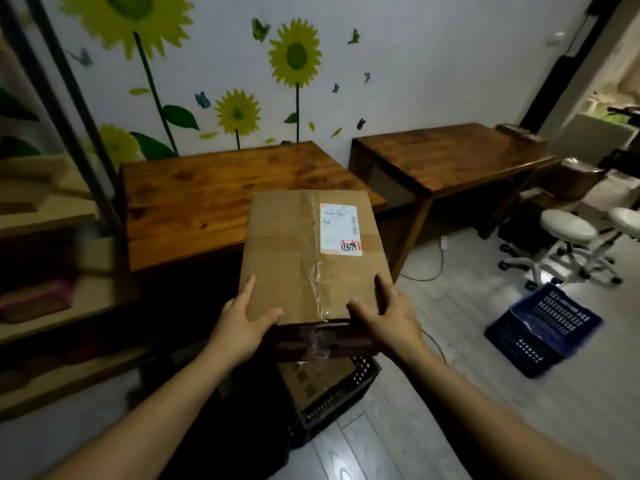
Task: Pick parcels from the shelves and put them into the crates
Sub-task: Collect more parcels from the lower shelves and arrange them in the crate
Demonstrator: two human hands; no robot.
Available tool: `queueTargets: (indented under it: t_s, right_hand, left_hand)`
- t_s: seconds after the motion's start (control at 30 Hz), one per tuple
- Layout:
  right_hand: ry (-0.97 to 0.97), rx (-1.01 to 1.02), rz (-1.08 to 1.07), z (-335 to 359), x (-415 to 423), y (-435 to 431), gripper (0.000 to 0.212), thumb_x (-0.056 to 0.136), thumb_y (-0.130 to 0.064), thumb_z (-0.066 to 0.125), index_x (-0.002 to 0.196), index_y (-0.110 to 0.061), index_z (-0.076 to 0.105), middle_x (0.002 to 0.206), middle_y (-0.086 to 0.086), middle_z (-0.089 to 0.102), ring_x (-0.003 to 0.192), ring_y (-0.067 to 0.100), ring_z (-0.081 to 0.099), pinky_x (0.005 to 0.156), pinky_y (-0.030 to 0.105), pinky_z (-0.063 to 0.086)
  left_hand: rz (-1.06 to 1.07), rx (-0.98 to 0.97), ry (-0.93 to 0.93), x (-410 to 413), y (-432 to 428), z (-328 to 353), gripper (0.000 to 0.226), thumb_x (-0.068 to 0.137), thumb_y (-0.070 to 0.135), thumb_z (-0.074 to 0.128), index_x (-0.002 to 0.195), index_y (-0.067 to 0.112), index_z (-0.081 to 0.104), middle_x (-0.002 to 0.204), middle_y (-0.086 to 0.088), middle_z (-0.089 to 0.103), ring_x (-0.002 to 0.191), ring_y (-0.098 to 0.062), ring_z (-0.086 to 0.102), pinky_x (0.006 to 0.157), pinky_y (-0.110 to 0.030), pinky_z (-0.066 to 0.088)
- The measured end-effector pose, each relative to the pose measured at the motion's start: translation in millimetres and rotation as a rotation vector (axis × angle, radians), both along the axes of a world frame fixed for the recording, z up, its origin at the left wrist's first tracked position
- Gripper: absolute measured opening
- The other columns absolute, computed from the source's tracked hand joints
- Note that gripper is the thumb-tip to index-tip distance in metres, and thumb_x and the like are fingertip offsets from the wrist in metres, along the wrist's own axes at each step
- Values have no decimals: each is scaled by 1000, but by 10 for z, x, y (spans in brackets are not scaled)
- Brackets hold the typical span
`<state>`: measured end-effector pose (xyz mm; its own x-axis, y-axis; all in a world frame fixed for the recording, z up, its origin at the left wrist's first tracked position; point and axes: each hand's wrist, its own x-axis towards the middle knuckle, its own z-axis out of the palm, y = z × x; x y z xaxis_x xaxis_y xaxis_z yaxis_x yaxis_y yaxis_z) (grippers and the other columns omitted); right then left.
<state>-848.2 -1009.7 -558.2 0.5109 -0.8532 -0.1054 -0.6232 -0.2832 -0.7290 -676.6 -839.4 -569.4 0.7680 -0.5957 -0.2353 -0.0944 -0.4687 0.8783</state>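
Observation:
I hold a brown cardboard parcel (294, 258) with a white shipping label and clear tape in front of me, flat side up. My left hand (239, 323) grips its near left corner and my right hand (388, 320) grips its near right corner. Directly below the parcel stands a black crate (339, 393) on the floor, with another cardboard parcel (318, 375) lying inside it. A blue crate (543, 334) sits tilted on the floor to the right. The shelves (45, 296) with several blurred parcels are at the left.
Two wooden tables (194, 199) (446, 157) stand against the sunflower wall behind the parcel. White rolling stools (568, 233) are at the right, and a cable runs across the light floor near the black crate.

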Motion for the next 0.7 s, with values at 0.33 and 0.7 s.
queueTargets:
  t_s: [0.33,0.7]
  right_hand:
    - [270,171,155,-803,550,-915,82,82,-67,56,149,-42,19,142,6,35,125,30,47,98,47,49]
    - [504,243,554,-2239,921,-2184,82,82,-76,44,149,-42,14,144,8,37,122,32,52,102,46,46]
  left_hand:
    - [127,164,232,282,-595,-913,81,77,54,65,144,47,20,146,-2,35,120,-23,49,95,-47,49]
    - [341,283,401,-65,-1503,-2333,78,84,53,58,148,39,15,152,-5,28,127,-27,44,99,-45,45]
